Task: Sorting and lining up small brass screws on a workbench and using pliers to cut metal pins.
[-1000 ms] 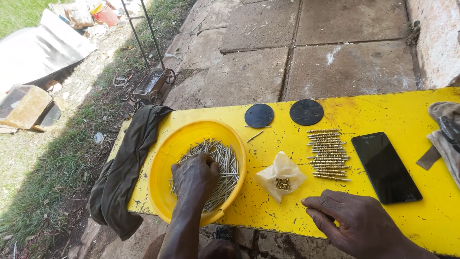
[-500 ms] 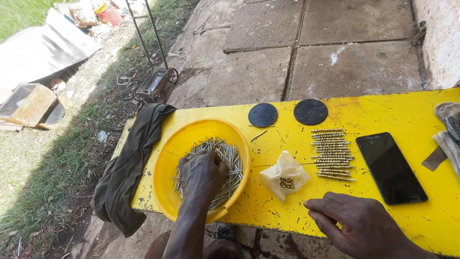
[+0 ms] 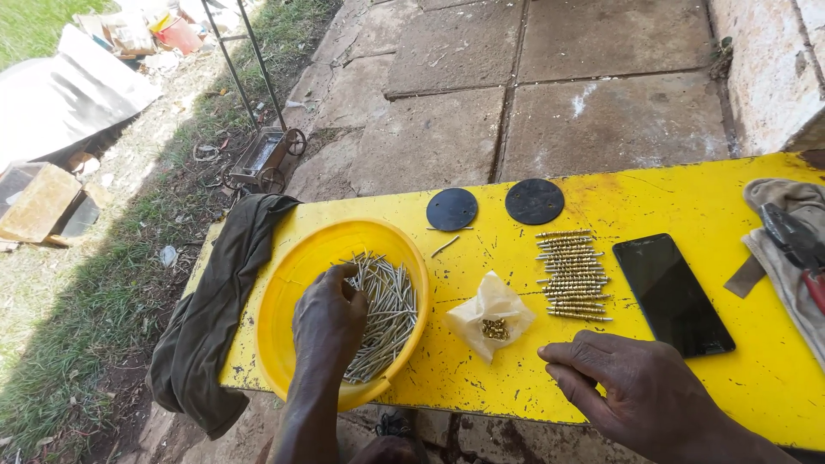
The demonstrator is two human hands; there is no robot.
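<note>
There is only one view, from a camera worn on the person's head. It looks down and forward, steeply, over a yellow table (image 3: 687, 198) that fills the lower half of the frame. The left hand (image 3: 328, 322) and the right hand (image 3: 640, 391) come in from the bottom edge, quite near the lens. Beyond the table's far edge the view reaches paving slabs (image 3: 601, 94) and grass (image 3: 34, 21) at upper left.

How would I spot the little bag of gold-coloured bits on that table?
Start at the yellow table and find the big yellow bowl where the left hand rests on long screws. Just right of the bowl lies a small crumpled clear bag, open, holding tiny brass pieces; it is the only bag there.
</note>
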